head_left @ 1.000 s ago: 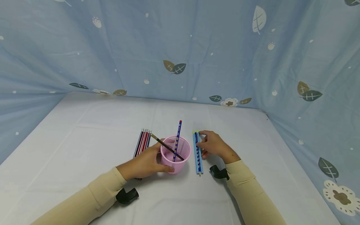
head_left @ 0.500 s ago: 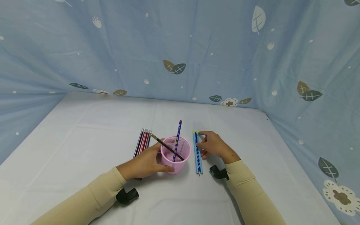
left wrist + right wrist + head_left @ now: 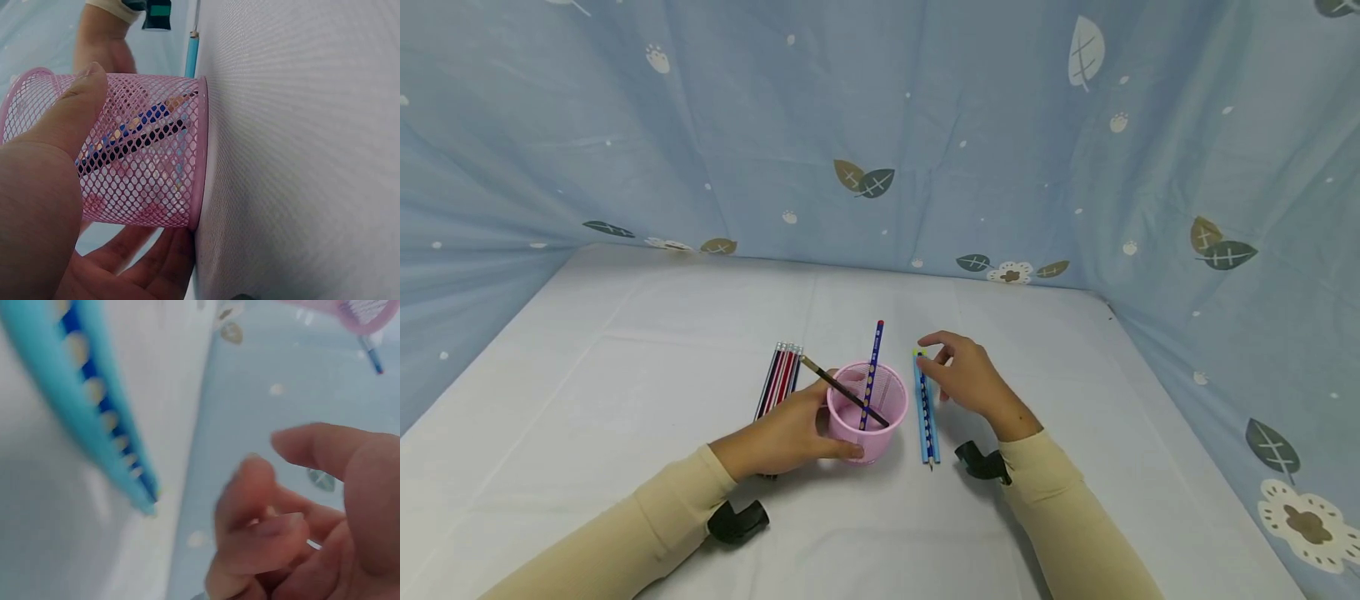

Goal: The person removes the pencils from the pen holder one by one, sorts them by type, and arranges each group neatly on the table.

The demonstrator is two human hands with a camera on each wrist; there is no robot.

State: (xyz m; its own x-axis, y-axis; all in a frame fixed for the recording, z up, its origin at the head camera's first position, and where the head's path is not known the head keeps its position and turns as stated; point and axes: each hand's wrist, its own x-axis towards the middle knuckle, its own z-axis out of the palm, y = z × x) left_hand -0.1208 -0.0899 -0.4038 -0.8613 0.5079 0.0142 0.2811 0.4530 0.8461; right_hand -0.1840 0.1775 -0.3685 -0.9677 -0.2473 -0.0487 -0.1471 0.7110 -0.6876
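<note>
My left hand (image 3: 782,437) grips a pink mesh pen holder (image 3: 868,443), thumb on the near side in the head view and fingers around the other. Inside lean a dark blue pencil with a red end (image 3: 877,346) and a dark pencil with a gold end (image 3: 822,375). My right hand (image 3: 970,379) hovers by the far ends of light blue pencils (image 3: 917,404) and a dotted dark blue pencil (image 3: 928,425) lying together. In the right wrist view its thumb and index finger stand apart, holding nothing, clear of those pencils, which are blurred.
Several striped red and black pencils (image 3: 782,375) lie left of the holder, partly hidden under my left hand and forearm. A white cloth (image 3: 700,317) covers the table. Blue leaf-patterned curtains (image 3: 737,125) hang behind and at both sides.
My right hand has come up off the blue pencils and moved slightly away from me, its fingers spreading. The left hand and pen holder have stayed in place.
</note>
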